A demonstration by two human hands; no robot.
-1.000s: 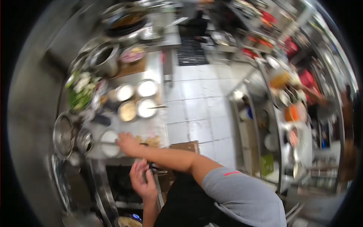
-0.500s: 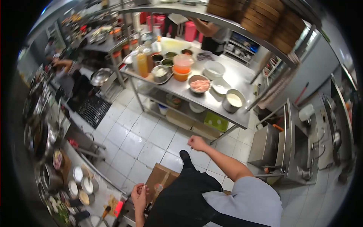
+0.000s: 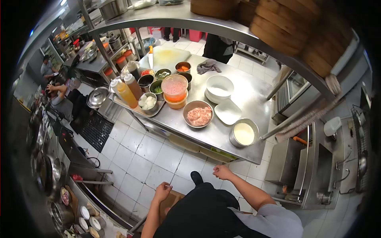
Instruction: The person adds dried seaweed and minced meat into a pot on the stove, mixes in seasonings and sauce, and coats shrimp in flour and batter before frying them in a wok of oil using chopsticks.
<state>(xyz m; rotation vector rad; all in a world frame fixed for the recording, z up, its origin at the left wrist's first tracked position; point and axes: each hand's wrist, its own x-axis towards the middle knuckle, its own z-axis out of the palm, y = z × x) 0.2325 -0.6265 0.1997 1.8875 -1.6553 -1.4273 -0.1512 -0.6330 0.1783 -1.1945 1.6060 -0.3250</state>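
My left hand (image 3: 162,191) hangs above the floor beside my apron, fingers drawn together; whether something small sits at the fingertips I cannot make out. On the other side, my right hand (image 3: 223,172) is loosely curled in front of the steel table (image 3: 248,91), with nothing visible in it. Closest on that table are a steel bowl of pinkish minced meat (image 3: 199,116) and a steel pot of pale yellow liquid (image 3: 243,133). Behind them are a white bowl (image 3: 219,88) and a white dish (image 3: 228,112). Neither hand touches these.
Squeeze bottles (image 3: 126,93), a tub with orange contents (image 3: 175,90) and a cutting board (image 3: 164,57) with a knife (image 3: 151,57) occupy the table's left. Bamboo steamers (image 3: 285,31) stand on the overhead shelf. A cardboard box (image 3: 173,197) lies by my left hand. Other people work nearby.
The table now appears closer and larger, and my view has shifted toward it. My left hand has moved forward and away from the left-hand counter; my right hand is slightly further right.
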